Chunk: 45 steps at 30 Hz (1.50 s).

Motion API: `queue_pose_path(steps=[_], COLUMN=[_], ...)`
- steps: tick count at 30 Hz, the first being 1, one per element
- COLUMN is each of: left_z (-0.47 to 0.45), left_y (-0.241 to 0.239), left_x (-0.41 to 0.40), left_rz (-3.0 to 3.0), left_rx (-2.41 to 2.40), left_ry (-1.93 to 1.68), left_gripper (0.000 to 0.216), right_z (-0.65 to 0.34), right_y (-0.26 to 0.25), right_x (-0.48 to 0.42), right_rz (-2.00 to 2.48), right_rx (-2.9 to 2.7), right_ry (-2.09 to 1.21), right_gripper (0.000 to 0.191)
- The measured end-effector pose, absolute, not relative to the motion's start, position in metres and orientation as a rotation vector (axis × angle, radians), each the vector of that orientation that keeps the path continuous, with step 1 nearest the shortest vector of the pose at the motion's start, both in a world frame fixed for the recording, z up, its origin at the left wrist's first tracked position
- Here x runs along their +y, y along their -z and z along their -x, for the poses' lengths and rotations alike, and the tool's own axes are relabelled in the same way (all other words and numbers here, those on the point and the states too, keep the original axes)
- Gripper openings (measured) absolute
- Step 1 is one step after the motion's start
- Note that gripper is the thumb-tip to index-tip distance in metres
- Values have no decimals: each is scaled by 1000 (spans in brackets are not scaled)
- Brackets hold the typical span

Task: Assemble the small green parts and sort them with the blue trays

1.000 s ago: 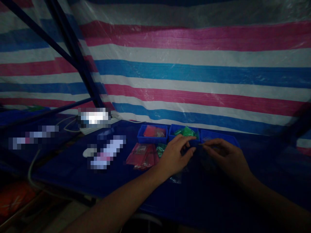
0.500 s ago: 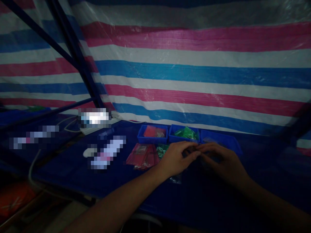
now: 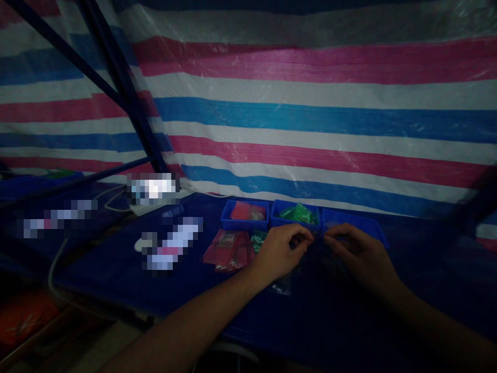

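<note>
My left hand (image 3: pixel 282 249) is above the blue table with its thumb and fingertips pinched together. Facing it a short gap away, my right hand (image 3: pixel 361 254) is pinched too. Whatever lies between the fingertips is too dark to make out. Below my left hand, a clear plastic bag (image 3: pixel 281 286) rests on the table. Several red packets (image 3: pixel 231 250) lie fanned out to the left of that hand, and a green packet (image 3: pixel 258 240) is partly hidden behind it.
Along the back stand three blue bins: one with red packets (image 3: pixel 248 211), one with green packets (image 3: pixel 298 213), and a third bin (image 3: pixel 353 220) behind my right hand. A white power strip (image 3: pixel 163 202), a white round object (image 3: pixel 144 244) and blurred-out items are at left. Striped sheeting (image 3: pixel 310 119) hangs behind.
My hands have drawn apart; their fingertips were together before, and a small gap now separates them. The packets and bins have stayed in place.
</note>
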State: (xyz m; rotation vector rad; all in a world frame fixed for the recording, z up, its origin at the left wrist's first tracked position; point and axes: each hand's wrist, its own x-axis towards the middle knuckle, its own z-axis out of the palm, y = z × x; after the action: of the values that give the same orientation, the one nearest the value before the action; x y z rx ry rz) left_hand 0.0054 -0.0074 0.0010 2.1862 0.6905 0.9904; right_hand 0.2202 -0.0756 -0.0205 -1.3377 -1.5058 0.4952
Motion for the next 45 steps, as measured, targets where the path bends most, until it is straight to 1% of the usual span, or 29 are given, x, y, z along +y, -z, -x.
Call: queue_pose_path(steps=[5, 10, 13, 15, 19, 23, 31, 36, 40, 42, 45], left_z=[-5, -5, -5, -5, -7, -7, -5, -6, -6, -5, -4], left_y=[-3, -2, 1, 3, 6, 7, 5, 5, 5, 5, 5], left_x=[-9, -8, -8, -8, -5, -3, -7, -4, -3, -3, -4], left_rz=[-2197, -2186, -2190, -2211, -2320, -2374, -2385, -2415, -2402, -2397, -2404], left_rx=[692, 699, 675, 649, 590, 523, 531, 496, 460, 467, 508], left_ry=[-987, -958, -889, -854, -890, -971, -960, -932, -988, -1042, -1088], left_gripper=[11, 14, 16, 16, 15, 21, 36, 21, 22, 21, 19], right_z=[-220, -217, -218, -220, -224, -222, -216, -218, -220, -220, -219], right_y=[21, 24, 25, 26, 26, 24, 19, 19, 24, 25, 27], right_x=[-75, -74, -73, -72, -72, -74, -77, -75, -71, -70, -70], right_rz=[1322, 1281, 1256, 1286, 1347, 1346, 1342, 1377, 1265, 1227, 1208], right_rx=[-1488, -1369, -1387, -1433, -1476, -1465, -1584, -1593, -1514, -1460, -1417], right_ry=[-507, -603, -668, -671, -565, -546, -632, -630, -503, -568, -766], right_gripper=[26, 40, 48, 45, 32, 32, 33, 31, 26, 31, 39])
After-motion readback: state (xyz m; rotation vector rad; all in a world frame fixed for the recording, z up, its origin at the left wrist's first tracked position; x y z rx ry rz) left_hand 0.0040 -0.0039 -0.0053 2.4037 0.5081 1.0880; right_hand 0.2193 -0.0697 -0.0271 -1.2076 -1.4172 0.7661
